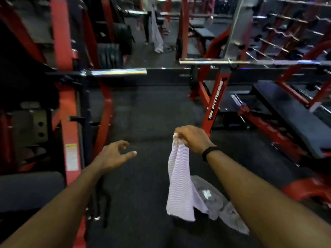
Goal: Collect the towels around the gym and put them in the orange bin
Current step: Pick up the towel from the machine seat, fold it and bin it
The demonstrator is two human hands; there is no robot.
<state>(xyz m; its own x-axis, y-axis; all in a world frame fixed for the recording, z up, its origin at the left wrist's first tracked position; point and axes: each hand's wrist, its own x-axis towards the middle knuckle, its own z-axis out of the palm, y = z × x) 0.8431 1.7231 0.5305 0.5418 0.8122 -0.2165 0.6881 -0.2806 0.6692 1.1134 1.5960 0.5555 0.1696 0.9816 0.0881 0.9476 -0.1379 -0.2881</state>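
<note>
Holding pale towel [179, 183] bunched in right hand [194, 138], fingers curling round top edge, cloth hanging free over dark floor [152, 113]. Left hand [114, 154] hovering empty, fingers loosely spread. Grey cloth [220, 208] lying on floor just beneath towel, partly hidden by forearm. Another pale cloth [155, 33] hanging far ahead among racks. Orange bin not showing. I'm judging collection step under way; next needing stoop for grey cloth, then finding bin.

A pale ribbed cloth towel [179, 185] with a wavy woven texture is seen. The floor [152, 113] appears as dark matt rubber. The barbell [118, 72] is glossy chromed metal; the frame [214, 102] is red-painted metal.
</note>
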